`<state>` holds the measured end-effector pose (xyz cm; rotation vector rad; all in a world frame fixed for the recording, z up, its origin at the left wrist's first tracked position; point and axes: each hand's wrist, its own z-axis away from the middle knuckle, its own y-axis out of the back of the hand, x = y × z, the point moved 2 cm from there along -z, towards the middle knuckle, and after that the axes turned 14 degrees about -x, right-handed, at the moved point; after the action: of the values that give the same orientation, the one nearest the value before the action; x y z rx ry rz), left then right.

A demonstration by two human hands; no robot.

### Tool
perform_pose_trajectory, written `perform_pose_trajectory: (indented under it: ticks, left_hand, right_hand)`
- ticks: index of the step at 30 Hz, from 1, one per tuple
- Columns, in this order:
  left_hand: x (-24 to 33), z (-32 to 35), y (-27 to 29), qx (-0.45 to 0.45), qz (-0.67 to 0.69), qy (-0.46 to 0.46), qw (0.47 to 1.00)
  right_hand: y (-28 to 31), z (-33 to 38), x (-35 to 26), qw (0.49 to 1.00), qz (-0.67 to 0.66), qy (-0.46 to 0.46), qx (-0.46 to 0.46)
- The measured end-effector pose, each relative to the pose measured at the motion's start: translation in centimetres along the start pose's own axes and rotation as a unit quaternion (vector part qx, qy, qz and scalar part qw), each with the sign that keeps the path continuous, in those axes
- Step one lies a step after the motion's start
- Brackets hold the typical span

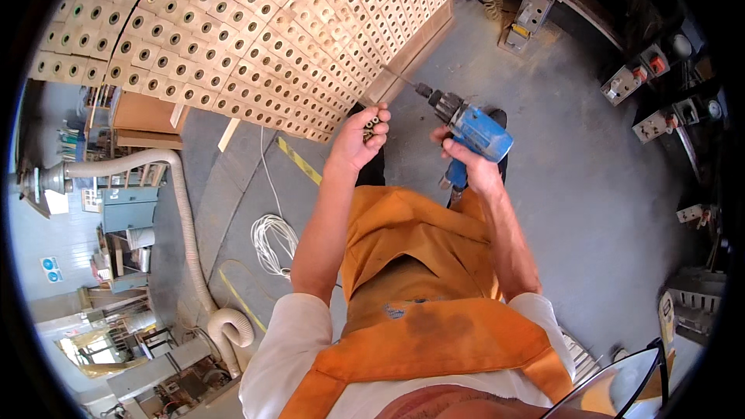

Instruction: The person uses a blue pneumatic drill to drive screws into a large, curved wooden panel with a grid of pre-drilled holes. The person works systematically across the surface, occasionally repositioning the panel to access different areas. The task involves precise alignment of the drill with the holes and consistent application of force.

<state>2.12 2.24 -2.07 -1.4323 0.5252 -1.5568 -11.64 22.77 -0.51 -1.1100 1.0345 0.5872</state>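
My right hand (472, 161) is wrapped round the grip of a blue cordless drill (483, 133). Its black chuck (425, 91) and thin bit point up and left toward the lower right corner of a big stack of pale wooden blocks (256, 35). Curled and half closed, my left hand (363, 138) holds several small brass-coloured threaded inserts (371, 126) close beside that corner. Each block shows round holes; many have dark-centred metal rings in them, while a patch near the upper middle shows plain wood holes.
A coiled white cable (273, 244) and yellow tape (299, 160) lie on the grey floor (574, 209). At left runs a ribbed extraction hose (186, 225). Machines with switch boxes (621, 85) line the right side. An orange apron (419, 240) covers my front.
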Motion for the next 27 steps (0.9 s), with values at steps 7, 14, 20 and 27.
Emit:
perform_pose_trajectory:
  ticks: [7, 14, 20, 27]
  left_hand:
    - [1.7, -1.2, -0.4, 0.039, -0.06, -0.061, 0.996]
    - [3.6, -1.2, -2.5, 0.042, -0.145, -0.056, 0.987]
    - [2.6, -1.8, -3.7, 0.087, -0.221, -0.054, 0.97]
    - [3.2, -3.6, -4.2, 0.068, -0.19, -0.071, 0.977]
  right_hand:
    - [-0.3, 1.5, 1.2, 1.0, -0.017, -0.021, -0.015]
    - [0.1, 1.2, 1.6, 0.994, -0.082, -0.04, -0.066]
    - [0.1, 1.1, 0.9, 0.998, -0.035, -0.029, -0.05]
    - [-0.4, 0.9, 1.1, 0.997, -0.04, -0.047, -0.044]
